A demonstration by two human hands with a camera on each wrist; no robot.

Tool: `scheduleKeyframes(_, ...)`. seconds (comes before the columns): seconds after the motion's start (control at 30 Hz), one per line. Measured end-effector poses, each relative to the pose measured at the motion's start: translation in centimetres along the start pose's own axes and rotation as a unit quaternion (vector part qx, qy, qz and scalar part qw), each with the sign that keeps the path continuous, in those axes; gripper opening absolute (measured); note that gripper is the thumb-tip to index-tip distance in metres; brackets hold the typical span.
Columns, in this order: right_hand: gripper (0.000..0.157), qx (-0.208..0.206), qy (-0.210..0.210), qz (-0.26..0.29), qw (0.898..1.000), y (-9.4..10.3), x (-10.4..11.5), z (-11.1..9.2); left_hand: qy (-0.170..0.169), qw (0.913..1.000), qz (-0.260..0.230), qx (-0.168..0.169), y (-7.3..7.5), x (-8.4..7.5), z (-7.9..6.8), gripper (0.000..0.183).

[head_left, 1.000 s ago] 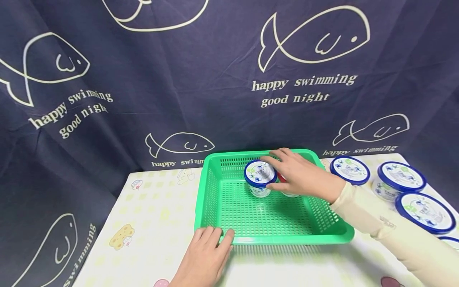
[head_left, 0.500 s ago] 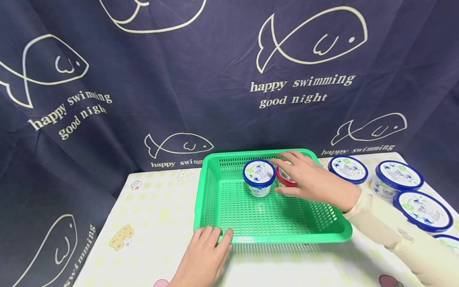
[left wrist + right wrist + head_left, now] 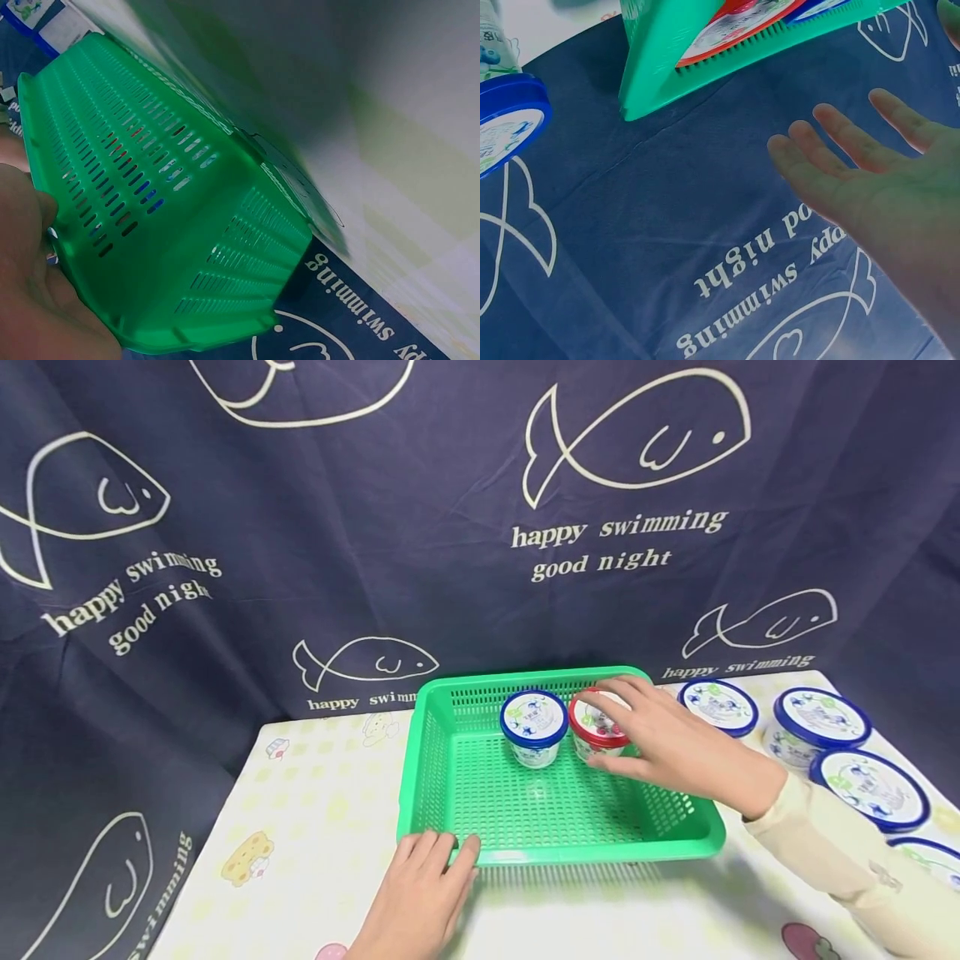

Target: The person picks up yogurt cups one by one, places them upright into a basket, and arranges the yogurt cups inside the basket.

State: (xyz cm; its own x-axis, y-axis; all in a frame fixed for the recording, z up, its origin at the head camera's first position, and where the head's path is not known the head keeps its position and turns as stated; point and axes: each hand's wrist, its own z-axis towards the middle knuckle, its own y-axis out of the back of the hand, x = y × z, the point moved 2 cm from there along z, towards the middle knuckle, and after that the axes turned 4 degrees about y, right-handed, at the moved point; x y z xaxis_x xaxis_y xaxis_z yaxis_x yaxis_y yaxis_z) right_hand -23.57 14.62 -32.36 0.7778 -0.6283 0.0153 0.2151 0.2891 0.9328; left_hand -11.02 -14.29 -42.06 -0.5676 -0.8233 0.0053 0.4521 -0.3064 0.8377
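Note:
A green plastic basket (image 3: 562, 853) with slotted walls stands on the table. My left hand (image 3: 420, 889) grips its near left corner, fingers hooked over the rim; the left wrist view shows that hand at the rim too, beside the slotted outer wall (image 3: 187, 217). Inside the basket, two round tubs stand upright side by side: a blue-lidded tub (image 3: 534, 718) and, to its right, a red-lidded tub (image 3: 587, 727). Over the red-lidded tub is my right hand (image 3: 667, 743), fingers spread, partly hiding its lid. In the right wrist view the right hand (image 3: 877, 165) has its fingers extended.
Several blue-lidded tubs stand on the table right of the basket, one (image 3: 718, 707) close to its far right corner, another (image 3: 873, 789) nearer. A dark blue fish-print curtain (image 3: 480, 527) hangs behind the patterned tablecloth (image 3: 322, 827).
My right hand has let go of the blue-lidded tub and moved right, over the red-lidded tub, uncovering more of it. My left hand stays on the basket's rim.

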Motion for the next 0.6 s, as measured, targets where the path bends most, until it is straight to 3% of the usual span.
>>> scheduleKeyframes(0.6,0.078,-0.005,-0.060,-0.018,0.998,1.8,-0.9,-4.5,0.000,0.9999,0.001,-0.015,-0.1,0.0,0.1,0.036)
